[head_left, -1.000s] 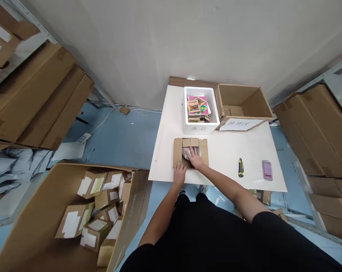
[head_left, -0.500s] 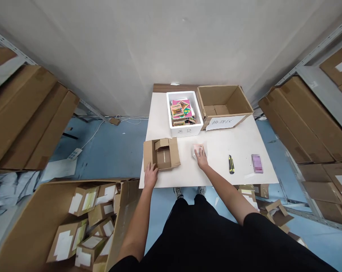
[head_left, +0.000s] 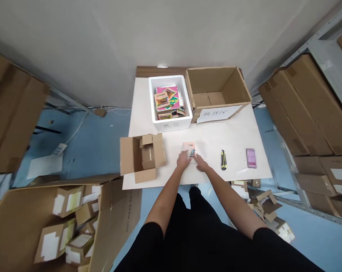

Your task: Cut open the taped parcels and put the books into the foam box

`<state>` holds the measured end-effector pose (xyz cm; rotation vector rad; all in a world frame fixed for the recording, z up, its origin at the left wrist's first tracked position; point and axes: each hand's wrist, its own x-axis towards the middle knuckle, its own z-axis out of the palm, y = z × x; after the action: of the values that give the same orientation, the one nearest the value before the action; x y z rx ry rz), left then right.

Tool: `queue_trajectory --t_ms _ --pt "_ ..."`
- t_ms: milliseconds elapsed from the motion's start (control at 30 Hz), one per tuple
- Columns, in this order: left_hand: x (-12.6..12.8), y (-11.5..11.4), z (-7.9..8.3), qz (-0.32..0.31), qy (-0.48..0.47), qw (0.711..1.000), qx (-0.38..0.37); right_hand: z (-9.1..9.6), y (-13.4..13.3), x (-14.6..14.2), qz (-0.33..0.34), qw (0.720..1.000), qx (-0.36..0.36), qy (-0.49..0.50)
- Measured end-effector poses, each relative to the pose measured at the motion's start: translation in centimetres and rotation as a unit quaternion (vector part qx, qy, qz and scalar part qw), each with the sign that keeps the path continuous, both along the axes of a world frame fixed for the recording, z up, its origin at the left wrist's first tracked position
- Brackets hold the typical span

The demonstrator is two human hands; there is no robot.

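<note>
Near the table's front, a small pinkish packet (head_left: pixel 189 148) with a coloured picture and what looks like clear wrap lies between my two hands. My left hand (head_left: pixel 183 160) grips its left side, fingers closed on the edge. At its lower right, my right hand (head_left: pixel 201 163) holds the other edge with fingertips. To the left of my hands sits an opened small cardboard box (head_left: pixel 148 156), its flaps folded out. A yellow and black box cutter (head_left: pixel 223 160) lies to the right, and beyond it a purple item (head_left: pixel 251 158) is blurred out.
At the back of the white table (head_left: pixel 173 134) stand a white foam box (head_left: pixel 173 124) of colourful packets and a large cardboard box (head_left: pixel 219 113) with a handwritten label. A big carton (head_left: pixel 108 211) of small parcels is at lower left. Stacked cartons (head_left: pixel 309 105) line the right.
My left hand has let go of the opened cardboard box and moved right to the packet. Both hands are now on the packet. The camera view has shifted.
</note>
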<state>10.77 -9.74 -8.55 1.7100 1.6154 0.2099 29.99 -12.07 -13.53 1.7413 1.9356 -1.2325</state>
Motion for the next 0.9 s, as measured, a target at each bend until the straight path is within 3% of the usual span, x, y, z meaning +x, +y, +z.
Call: queue_trajectory --t_ms 100,200,300,400,500,567,667,800,900 --pt "1.8 3.8 -3.2 0.087 0.005 0.994 -0.061 -0.2 -0.4 1.5 0.024 1.0 0.007 -0.004" --pt "-0.7 4.8 -4.8 0.161 0.001 0.985 -0.067 0.0 -0.9 2.7 0.024 0.998 0.026 -0.054" --pt "-4.2 3.6 -4.2 0.225 0.037 0.972 -0.05 0.4 -1.2 3.2 0.027 0.994 0.037 -0.097" --pt "-5.2 1.9 -2.8 0.273 0.052 0.961 0.007 0.9 -0.9 2.0 0.033 0.992 0.084 -0.092" --pt "-2.9 1.4 -2.2 0.232 0.018 0.972 0.018 1.0 0.0 -0.3 0.066 0.992 0.087 -0.061" --pt "-0.8 2.0 -2.7 0.173 0.008 0.982 -0.079 0.7 0.6 -1.5 0.085 0.993 0.057 -0.065" --pt "1.4 3.5 -3.9 0.159 0.03 0.976 -0.148 -0.1 0.9 -2.2 0.092 0.992 0.036 -0.082" --pt "1.6 5.3 -4.8 0.171 0.039 0.967 -0.186 -0.7 0.8 -1.6 0.096 0.993 0.03 -0.066" --pt "0.9 5.9 -4.4 0.172 0.023 0.962 -0.212 -0.6 0.7 -0.9 0.094 0.994 0.029 -0.049"
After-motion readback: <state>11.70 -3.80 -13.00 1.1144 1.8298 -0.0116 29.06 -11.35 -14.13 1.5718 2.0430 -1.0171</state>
